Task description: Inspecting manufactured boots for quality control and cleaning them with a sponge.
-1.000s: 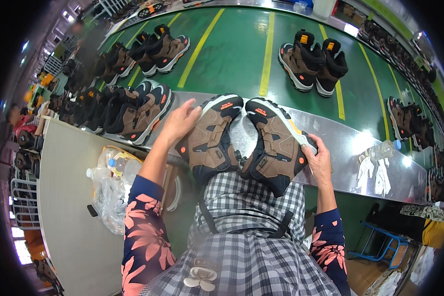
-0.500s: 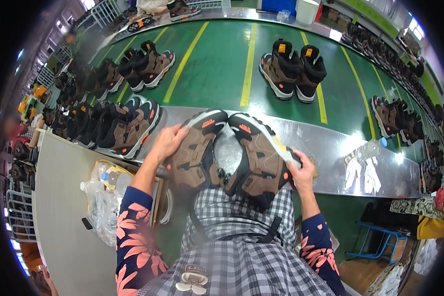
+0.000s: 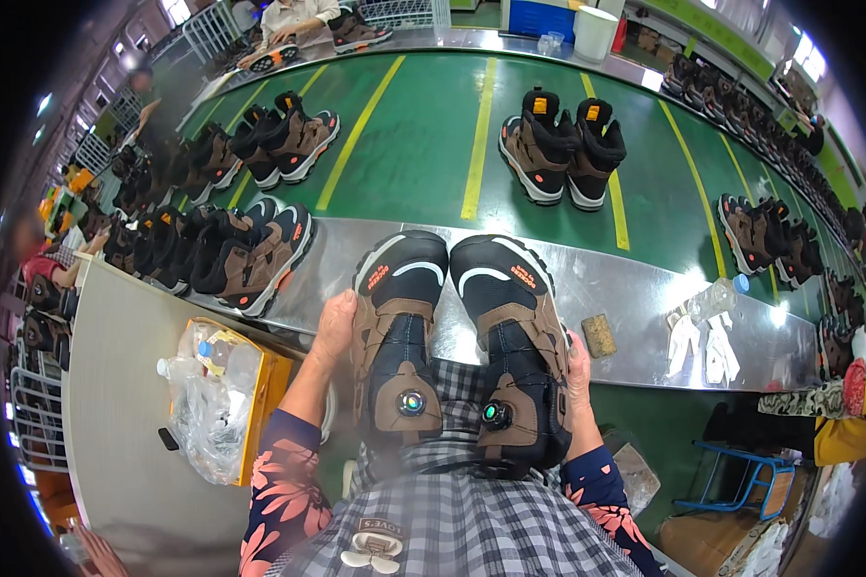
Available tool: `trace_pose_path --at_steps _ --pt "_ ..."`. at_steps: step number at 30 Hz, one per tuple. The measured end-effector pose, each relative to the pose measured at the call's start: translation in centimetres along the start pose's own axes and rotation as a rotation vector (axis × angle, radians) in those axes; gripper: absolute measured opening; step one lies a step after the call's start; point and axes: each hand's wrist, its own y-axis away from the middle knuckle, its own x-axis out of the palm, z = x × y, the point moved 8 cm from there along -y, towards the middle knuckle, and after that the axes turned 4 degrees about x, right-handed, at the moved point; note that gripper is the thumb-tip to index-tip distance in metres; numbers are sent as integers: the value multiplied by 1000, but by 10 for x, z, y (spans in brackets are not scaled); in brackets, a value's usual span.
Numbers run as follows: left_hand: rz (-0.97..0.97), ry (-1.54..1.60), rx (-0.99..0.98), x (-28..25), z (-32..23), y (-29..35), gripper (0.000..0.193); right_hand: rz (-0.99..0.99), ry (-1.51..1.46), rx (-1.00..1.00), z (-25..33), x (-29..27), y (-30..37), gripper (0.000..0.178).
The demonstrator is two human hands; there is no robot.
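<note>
In front of my apron I hold a pair of brown and black hiking boots, toes pointing away and uppers turned up. My left hand (image 3: 336,325) grips the outer side of the left boot (image 3: 401,332). The right boot (image 3: 506,337) is held along its outer side by my right hand (image 3: 579,380); most of its fingers are hidden behind the boot. Each boot has a round dial on its tongue and a pale stripe across its black toe. The two toes nearly touch, over the edge of the metal ledge (image 3: 616,288).
Another pair of boots (image 3: 558,149) stands on the green conveyor belt (image 3: 404,144); more line up at left (image 3: 260,255). On the ledge lie a brown block (image 3: 598,337), a plastic bottle (image 3: 717,298) and white gloves (image 3: 702,346). A box of plastic bottles (image 3: 216,394) is at left. Across the belt sits a co-worker.
The boots have turned from their sides to show their laced fronts and dials, and drawn closer together. My hands have shifted down along their outer sides. Boots on the belt have moved slightly.
</note>
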Motion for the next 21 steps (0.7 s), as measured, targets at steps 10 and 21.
trace_pose_path --at_steps 10,21 --pt "-129 347 -224 44 -13 25 42 120 150 -7 26 63 28 52" --pt "-212 932 -470 117 41 7 36 -124 380 116 -14 59 -9 33"
